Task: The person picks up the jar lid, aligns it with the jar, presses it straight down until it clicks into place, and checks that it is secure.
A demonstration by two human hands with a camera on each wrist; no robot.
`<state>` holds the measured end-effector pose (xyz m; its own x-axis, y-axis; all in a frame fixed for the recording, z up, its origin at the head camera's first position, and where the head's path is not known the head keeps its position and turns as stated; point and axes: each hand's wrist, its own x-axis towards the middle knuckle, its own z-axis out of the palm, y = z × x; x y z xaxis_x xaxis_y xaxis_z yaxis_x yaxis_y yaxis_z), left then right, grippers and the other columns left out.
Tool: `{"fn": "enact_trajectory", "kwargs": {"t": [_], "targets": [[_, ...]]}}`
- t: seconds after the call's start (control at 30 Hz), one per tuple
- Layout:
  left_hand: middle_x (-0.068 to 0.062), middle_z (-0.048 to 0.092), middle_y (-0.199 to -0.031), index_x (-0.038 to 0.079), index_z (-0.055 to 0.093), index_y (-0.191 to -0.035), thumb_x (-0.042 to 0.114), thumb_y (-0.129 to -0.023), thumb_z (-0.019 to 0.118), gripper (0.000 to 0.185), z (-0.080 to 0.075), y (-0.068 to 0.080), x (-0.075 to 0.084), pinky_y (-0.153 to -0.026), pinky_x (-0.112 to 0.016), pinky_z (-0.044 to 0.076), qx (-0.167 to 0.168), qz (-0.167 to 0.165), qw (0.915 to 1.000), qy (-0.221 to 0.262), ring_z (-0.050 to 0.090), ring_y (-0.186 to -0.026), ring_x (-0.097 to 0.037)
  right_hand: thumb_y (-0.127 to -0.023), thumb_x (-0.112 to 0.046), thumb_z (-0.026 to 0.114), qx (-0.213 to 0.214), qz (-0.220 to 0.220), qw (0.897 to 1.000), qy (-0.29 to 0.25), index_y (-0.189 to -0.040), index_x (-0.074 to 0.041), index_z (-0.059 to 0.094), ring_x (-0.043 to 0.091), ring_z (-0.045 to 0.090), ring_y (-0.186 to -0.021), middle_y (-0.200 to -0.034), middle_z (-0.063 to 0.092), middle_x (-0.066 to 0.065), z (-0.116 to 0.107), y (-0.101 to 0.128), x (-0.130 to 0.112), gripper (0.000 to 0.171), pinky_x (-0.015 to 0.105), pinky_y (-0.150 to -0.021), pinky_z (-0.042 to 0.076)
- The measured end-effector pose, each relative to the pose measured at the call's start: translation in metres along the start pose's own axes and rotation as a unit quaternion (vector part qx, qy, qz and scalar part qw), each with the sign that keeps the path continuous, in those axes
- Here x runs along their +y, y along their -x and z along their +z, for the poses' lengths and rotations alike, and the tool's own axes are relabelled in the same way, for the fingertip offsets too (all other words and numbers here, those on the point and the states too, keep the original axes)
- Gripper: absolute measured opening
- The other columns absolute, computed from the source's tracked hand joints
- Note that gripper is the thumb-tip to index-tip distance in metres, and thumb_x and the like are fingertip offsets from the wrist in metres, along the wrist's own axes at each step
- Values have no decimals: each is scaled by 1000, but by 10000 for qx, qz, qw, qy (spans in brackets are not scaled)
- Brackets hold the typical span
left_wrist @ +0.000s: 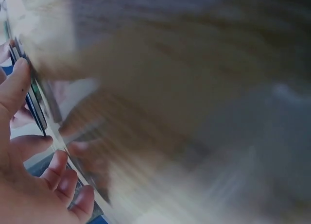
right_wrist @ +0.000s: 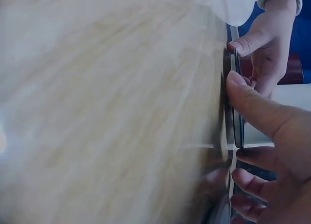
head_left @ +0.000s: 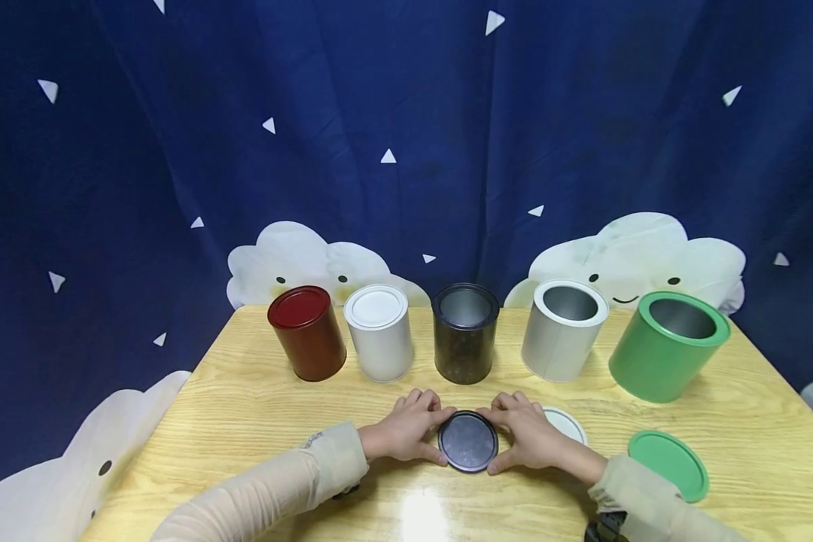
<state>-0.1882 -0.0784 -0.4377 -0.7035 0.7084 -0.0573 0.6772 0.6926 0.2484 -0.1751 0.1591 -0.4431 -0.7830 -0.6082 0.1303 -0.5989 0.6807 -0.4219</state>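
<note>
The black lid (head_left: 468, 441) lies flat on the wooden table (head_left: 244, 406), right at the front and in line with the open black tin (head_left: 465, 332) behind it. My left hand (head_left: 406, 427) curls round the lid's left edge, thumb at the near side and fingers at the far side. My right hand (head_left: 525, 433) does the same on the right edge, so I've got the lid pinched between both hands. From my right wrist, I see my thumb (right_wrist: 252, 100) pressing on the lid's dark rim (right_wrist: 236, 117) with the other hand's fingers opposite. The left wrist view is blurred, but my left thumb (left_wrist: 14, 88) sits on that rim too.

Across the back stand 5 tins: a dark red tin (head_left: 307, 332) and a white tin (head_left: 379, 332), both with lids on, then the black one, a silver tin (head_left: 563, 330) and a green tin (head_left: 668, 345), all 3 open. A white lid (head_left: 569, 423) lies just beyond my right hand, partly hidden by it. A green lid (head_left: 668, 464) rests flat further right, in front of the green tin.
</note>
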Motion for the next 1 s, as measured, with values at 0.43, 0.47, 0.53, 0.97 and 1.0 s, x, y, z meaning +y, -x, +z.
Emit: {"fn": "enact_trajectory", "kwargs": {"t": [0.43,0.47,0.53,0.97,1.0], "targets": [[5,36,-98,12,48,-133,41,-71,75,73,-5,-1,-5,-73,-19,25,189,425,9967,660,30,-87,-10,-57,-43,81,94,-149,9985,-516,-118,-5,60,15,39,-95,-103,48,-5,-11,5,1,75,37,-78,33],[5,36,-98,12,48,-133,40,-71,75,73,-7,-1,-5,-73,-19,24,203,459,9962,705,30,-86,-10,-58,-44,80,100,-185,9984,-521,-118,-5,59,15,39,-95,-103,48,-5,-12,5,1,75,37,-79,34],[5,36,-98,11,49,-132,39,-71,75,73,-8,-1,-6,-73,-19,24,284,592,9946,802,29,-85,-11,-59,-46,79,102,-250,9982,-545,-118,-4,59,14,39,-95,-104,48,-4,-15,5,1,75,37,-80,34],[1,39,-100,8,50,-130,33,-71,77,69,-14,5,-10,-78,-23,29,1053,1207,9766,1436,32,-91,-14,-60,-41,80,569,-1063,9919,-388,-116,-3,60,14,42,-94,-103,50,-1,-27,2,1,71,34,-78,39],[1,39,-101,8,50,-130,33,-71,77,69,-15,4,-10,-78,-23,30,1093,1226,9754,1472,32,-92,-14,-60,-41,81,605,-1098,9914,-384,-116,-2,60,14,42,-94,-103,50,0,-28,2,1,71,34,-78,39]]}}
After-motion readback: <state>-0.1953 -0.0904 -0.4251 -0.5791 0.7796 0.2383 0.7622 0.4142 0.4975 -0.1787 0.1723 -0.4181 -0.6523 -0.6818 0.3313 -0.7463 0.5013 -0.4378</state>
